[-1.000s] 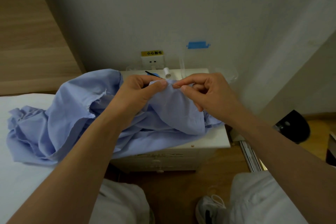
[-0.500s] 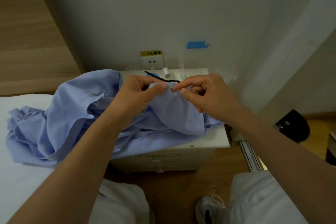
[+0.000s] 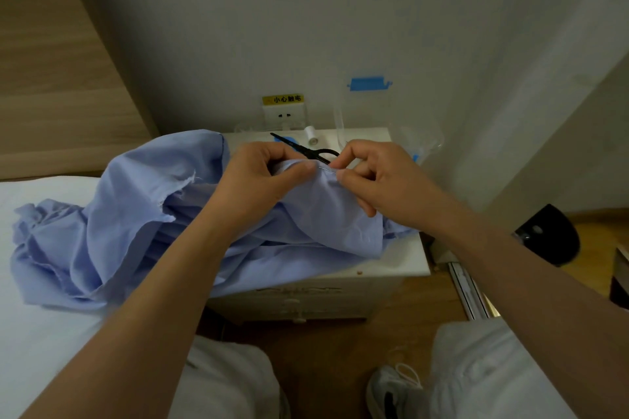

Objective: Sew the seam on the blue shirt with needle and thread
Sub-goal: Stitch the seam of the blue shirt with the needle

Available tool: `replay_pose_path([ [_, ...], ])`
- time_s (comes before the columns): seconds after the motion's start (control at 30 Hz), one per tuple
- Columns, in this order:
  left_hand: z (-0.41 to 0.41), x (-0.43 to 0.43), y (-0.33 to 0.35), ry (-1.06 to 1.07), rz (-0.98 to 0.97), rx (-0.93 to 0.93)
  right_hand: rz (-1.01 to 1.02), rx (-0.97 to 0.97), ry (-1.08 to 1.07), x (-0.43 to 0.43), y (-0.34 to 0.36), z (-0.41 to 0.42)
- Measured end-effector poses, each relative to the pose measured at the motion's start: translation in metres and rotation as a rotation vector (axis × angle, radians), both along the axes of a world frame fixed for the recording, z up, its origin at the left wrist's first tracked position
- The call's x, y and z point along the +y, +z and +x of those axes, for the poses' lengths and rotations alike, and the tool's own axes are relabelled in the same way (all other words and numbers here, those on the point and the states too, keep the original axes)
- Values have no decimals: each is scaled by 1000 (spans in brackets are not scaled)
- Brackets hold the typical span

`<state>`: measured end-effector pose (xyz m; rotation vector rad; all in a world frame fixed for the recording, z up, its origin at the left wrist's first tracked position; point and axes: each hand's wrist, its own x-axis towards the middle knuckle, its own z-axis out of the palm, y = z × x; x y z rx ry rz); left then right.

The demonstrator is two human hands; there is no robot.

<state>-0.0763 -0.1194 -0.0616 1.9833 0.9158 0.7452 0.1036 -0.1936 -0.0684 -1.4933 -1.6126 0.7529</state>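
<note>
The blue shirt [image 3: 136, 214] sprawls from the bed [image 3: 34, 333] at 9 o'clock across onto the white bench [image 3: 408, 257] at the centre, and a fold of it is raised between the two hands. The left hand [image 3: 258, 180] pinches that fold between thumb and forefinger, holding the seam edge up. The right hand [image 3: 377, 177], just at its 3 o'clock, pinches the needle [image 3: 325, 169] between thumb and forefinger; the thin metal shaft shows in the short gap between the two thumbs, right at the cloth's edge. The thread is too fine to make out. At 12 o'clock from the hands, black scissors [image 3: 306, 150] lie on the bench with a white spool [image 3: 310, 134] just beyond them, below the wall socket [image 3: 284, 114]. As I read it, a stitch is in hand, with the needle at or just into the folded edge. The next move calls for pushing it through both layers close to the edge, catching the tip on the far side and drawing the thread snug, with the left hand holding the fold flat so the stitch neither wanders nor puckers.
</note>
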Motion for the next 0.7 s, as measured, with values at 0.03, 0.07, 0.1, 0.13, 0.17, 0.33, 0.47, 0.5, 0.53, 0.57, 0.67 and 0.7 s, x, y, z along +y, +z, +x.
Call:
replay_pose_path([
  [0.03,0,0,0,-2,-4,-3,12,-1,-8,0,0,-1],
  [0.07,0,0,1,-11,-11,-1,21,-4,-13,0,0,-1],
  [0.1,0,0,1,-21,-18,-1,27,-6,-16,0,0,-1],
  [0.13,-1,1,0,-25,-27,-2,28,-3,-17,0,0,-1],
  [0.17,-1,2,0,-23,-37,-7,25,4,-19,1,0,-1],
  [0.33,-1,3,1,-21,-55,-8,-7,62,2,2,1,2],
  [0.47,-2,1,5,-49,-116,-20,-37,133,27,-1,5,3],
  [0.5,-3,1,6,-58,-140,-27,-46,150,31,-1,6,3],
  [0.53,-3,0,8,-67,-166,-39,-57,166,34,-1,7,3],
  [0.57,-4,0,9,-74,-187,-51,-68,179,38,-1,8,3],
  [0.67,-5,-1,11,-95,-240,-95,-99,216,50,-2,9,3],
  [0.7,-5,0,10,-102,-259,-109,-108,227,54,-2,9,4],
])
